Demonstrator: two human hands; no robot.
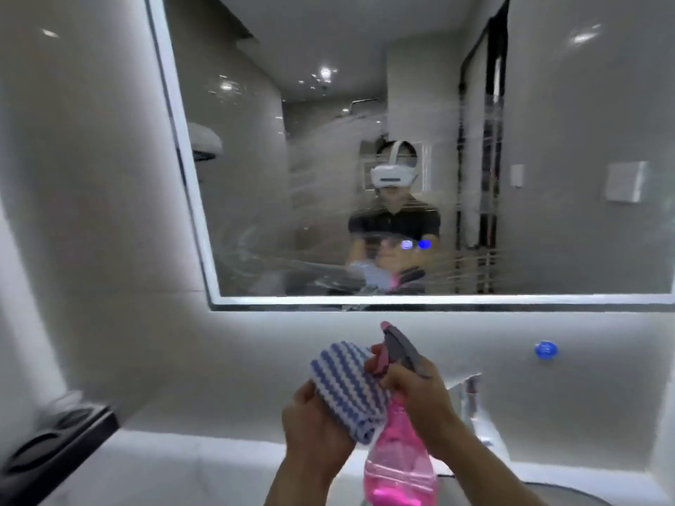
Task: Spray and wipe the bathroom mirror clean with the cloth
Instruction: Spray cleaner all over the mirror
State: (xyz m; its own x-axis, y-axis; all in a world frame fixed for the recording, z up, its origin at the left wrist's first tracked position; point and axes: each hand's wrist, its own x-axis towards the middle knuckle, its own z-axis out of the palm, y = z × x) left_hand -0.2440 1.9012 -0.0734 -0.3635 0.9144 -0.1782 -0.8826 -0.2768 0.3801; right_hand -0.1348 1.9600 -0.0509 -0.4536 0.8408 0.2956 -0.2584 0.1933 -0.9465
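From the head view, my right hand [416,392] gripped the pink spray bottle [400,465], nozzle toward the streaked mirror [328,158] above; my left hand [314,421] clutched the striped cloth [347,385] beside it. I judged even misting, then overlapping wipes, best.

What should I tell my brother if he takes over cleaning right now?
Left hand: holding the folded blue-striped cloth.
Right hand: gripping the pink spray bottle, nozzle aimed at the mirror.
Done: the middle of the glass already looks wet and streaky with spray.
Left: probably wipe the streaks off with the cloth, right out to the edges.
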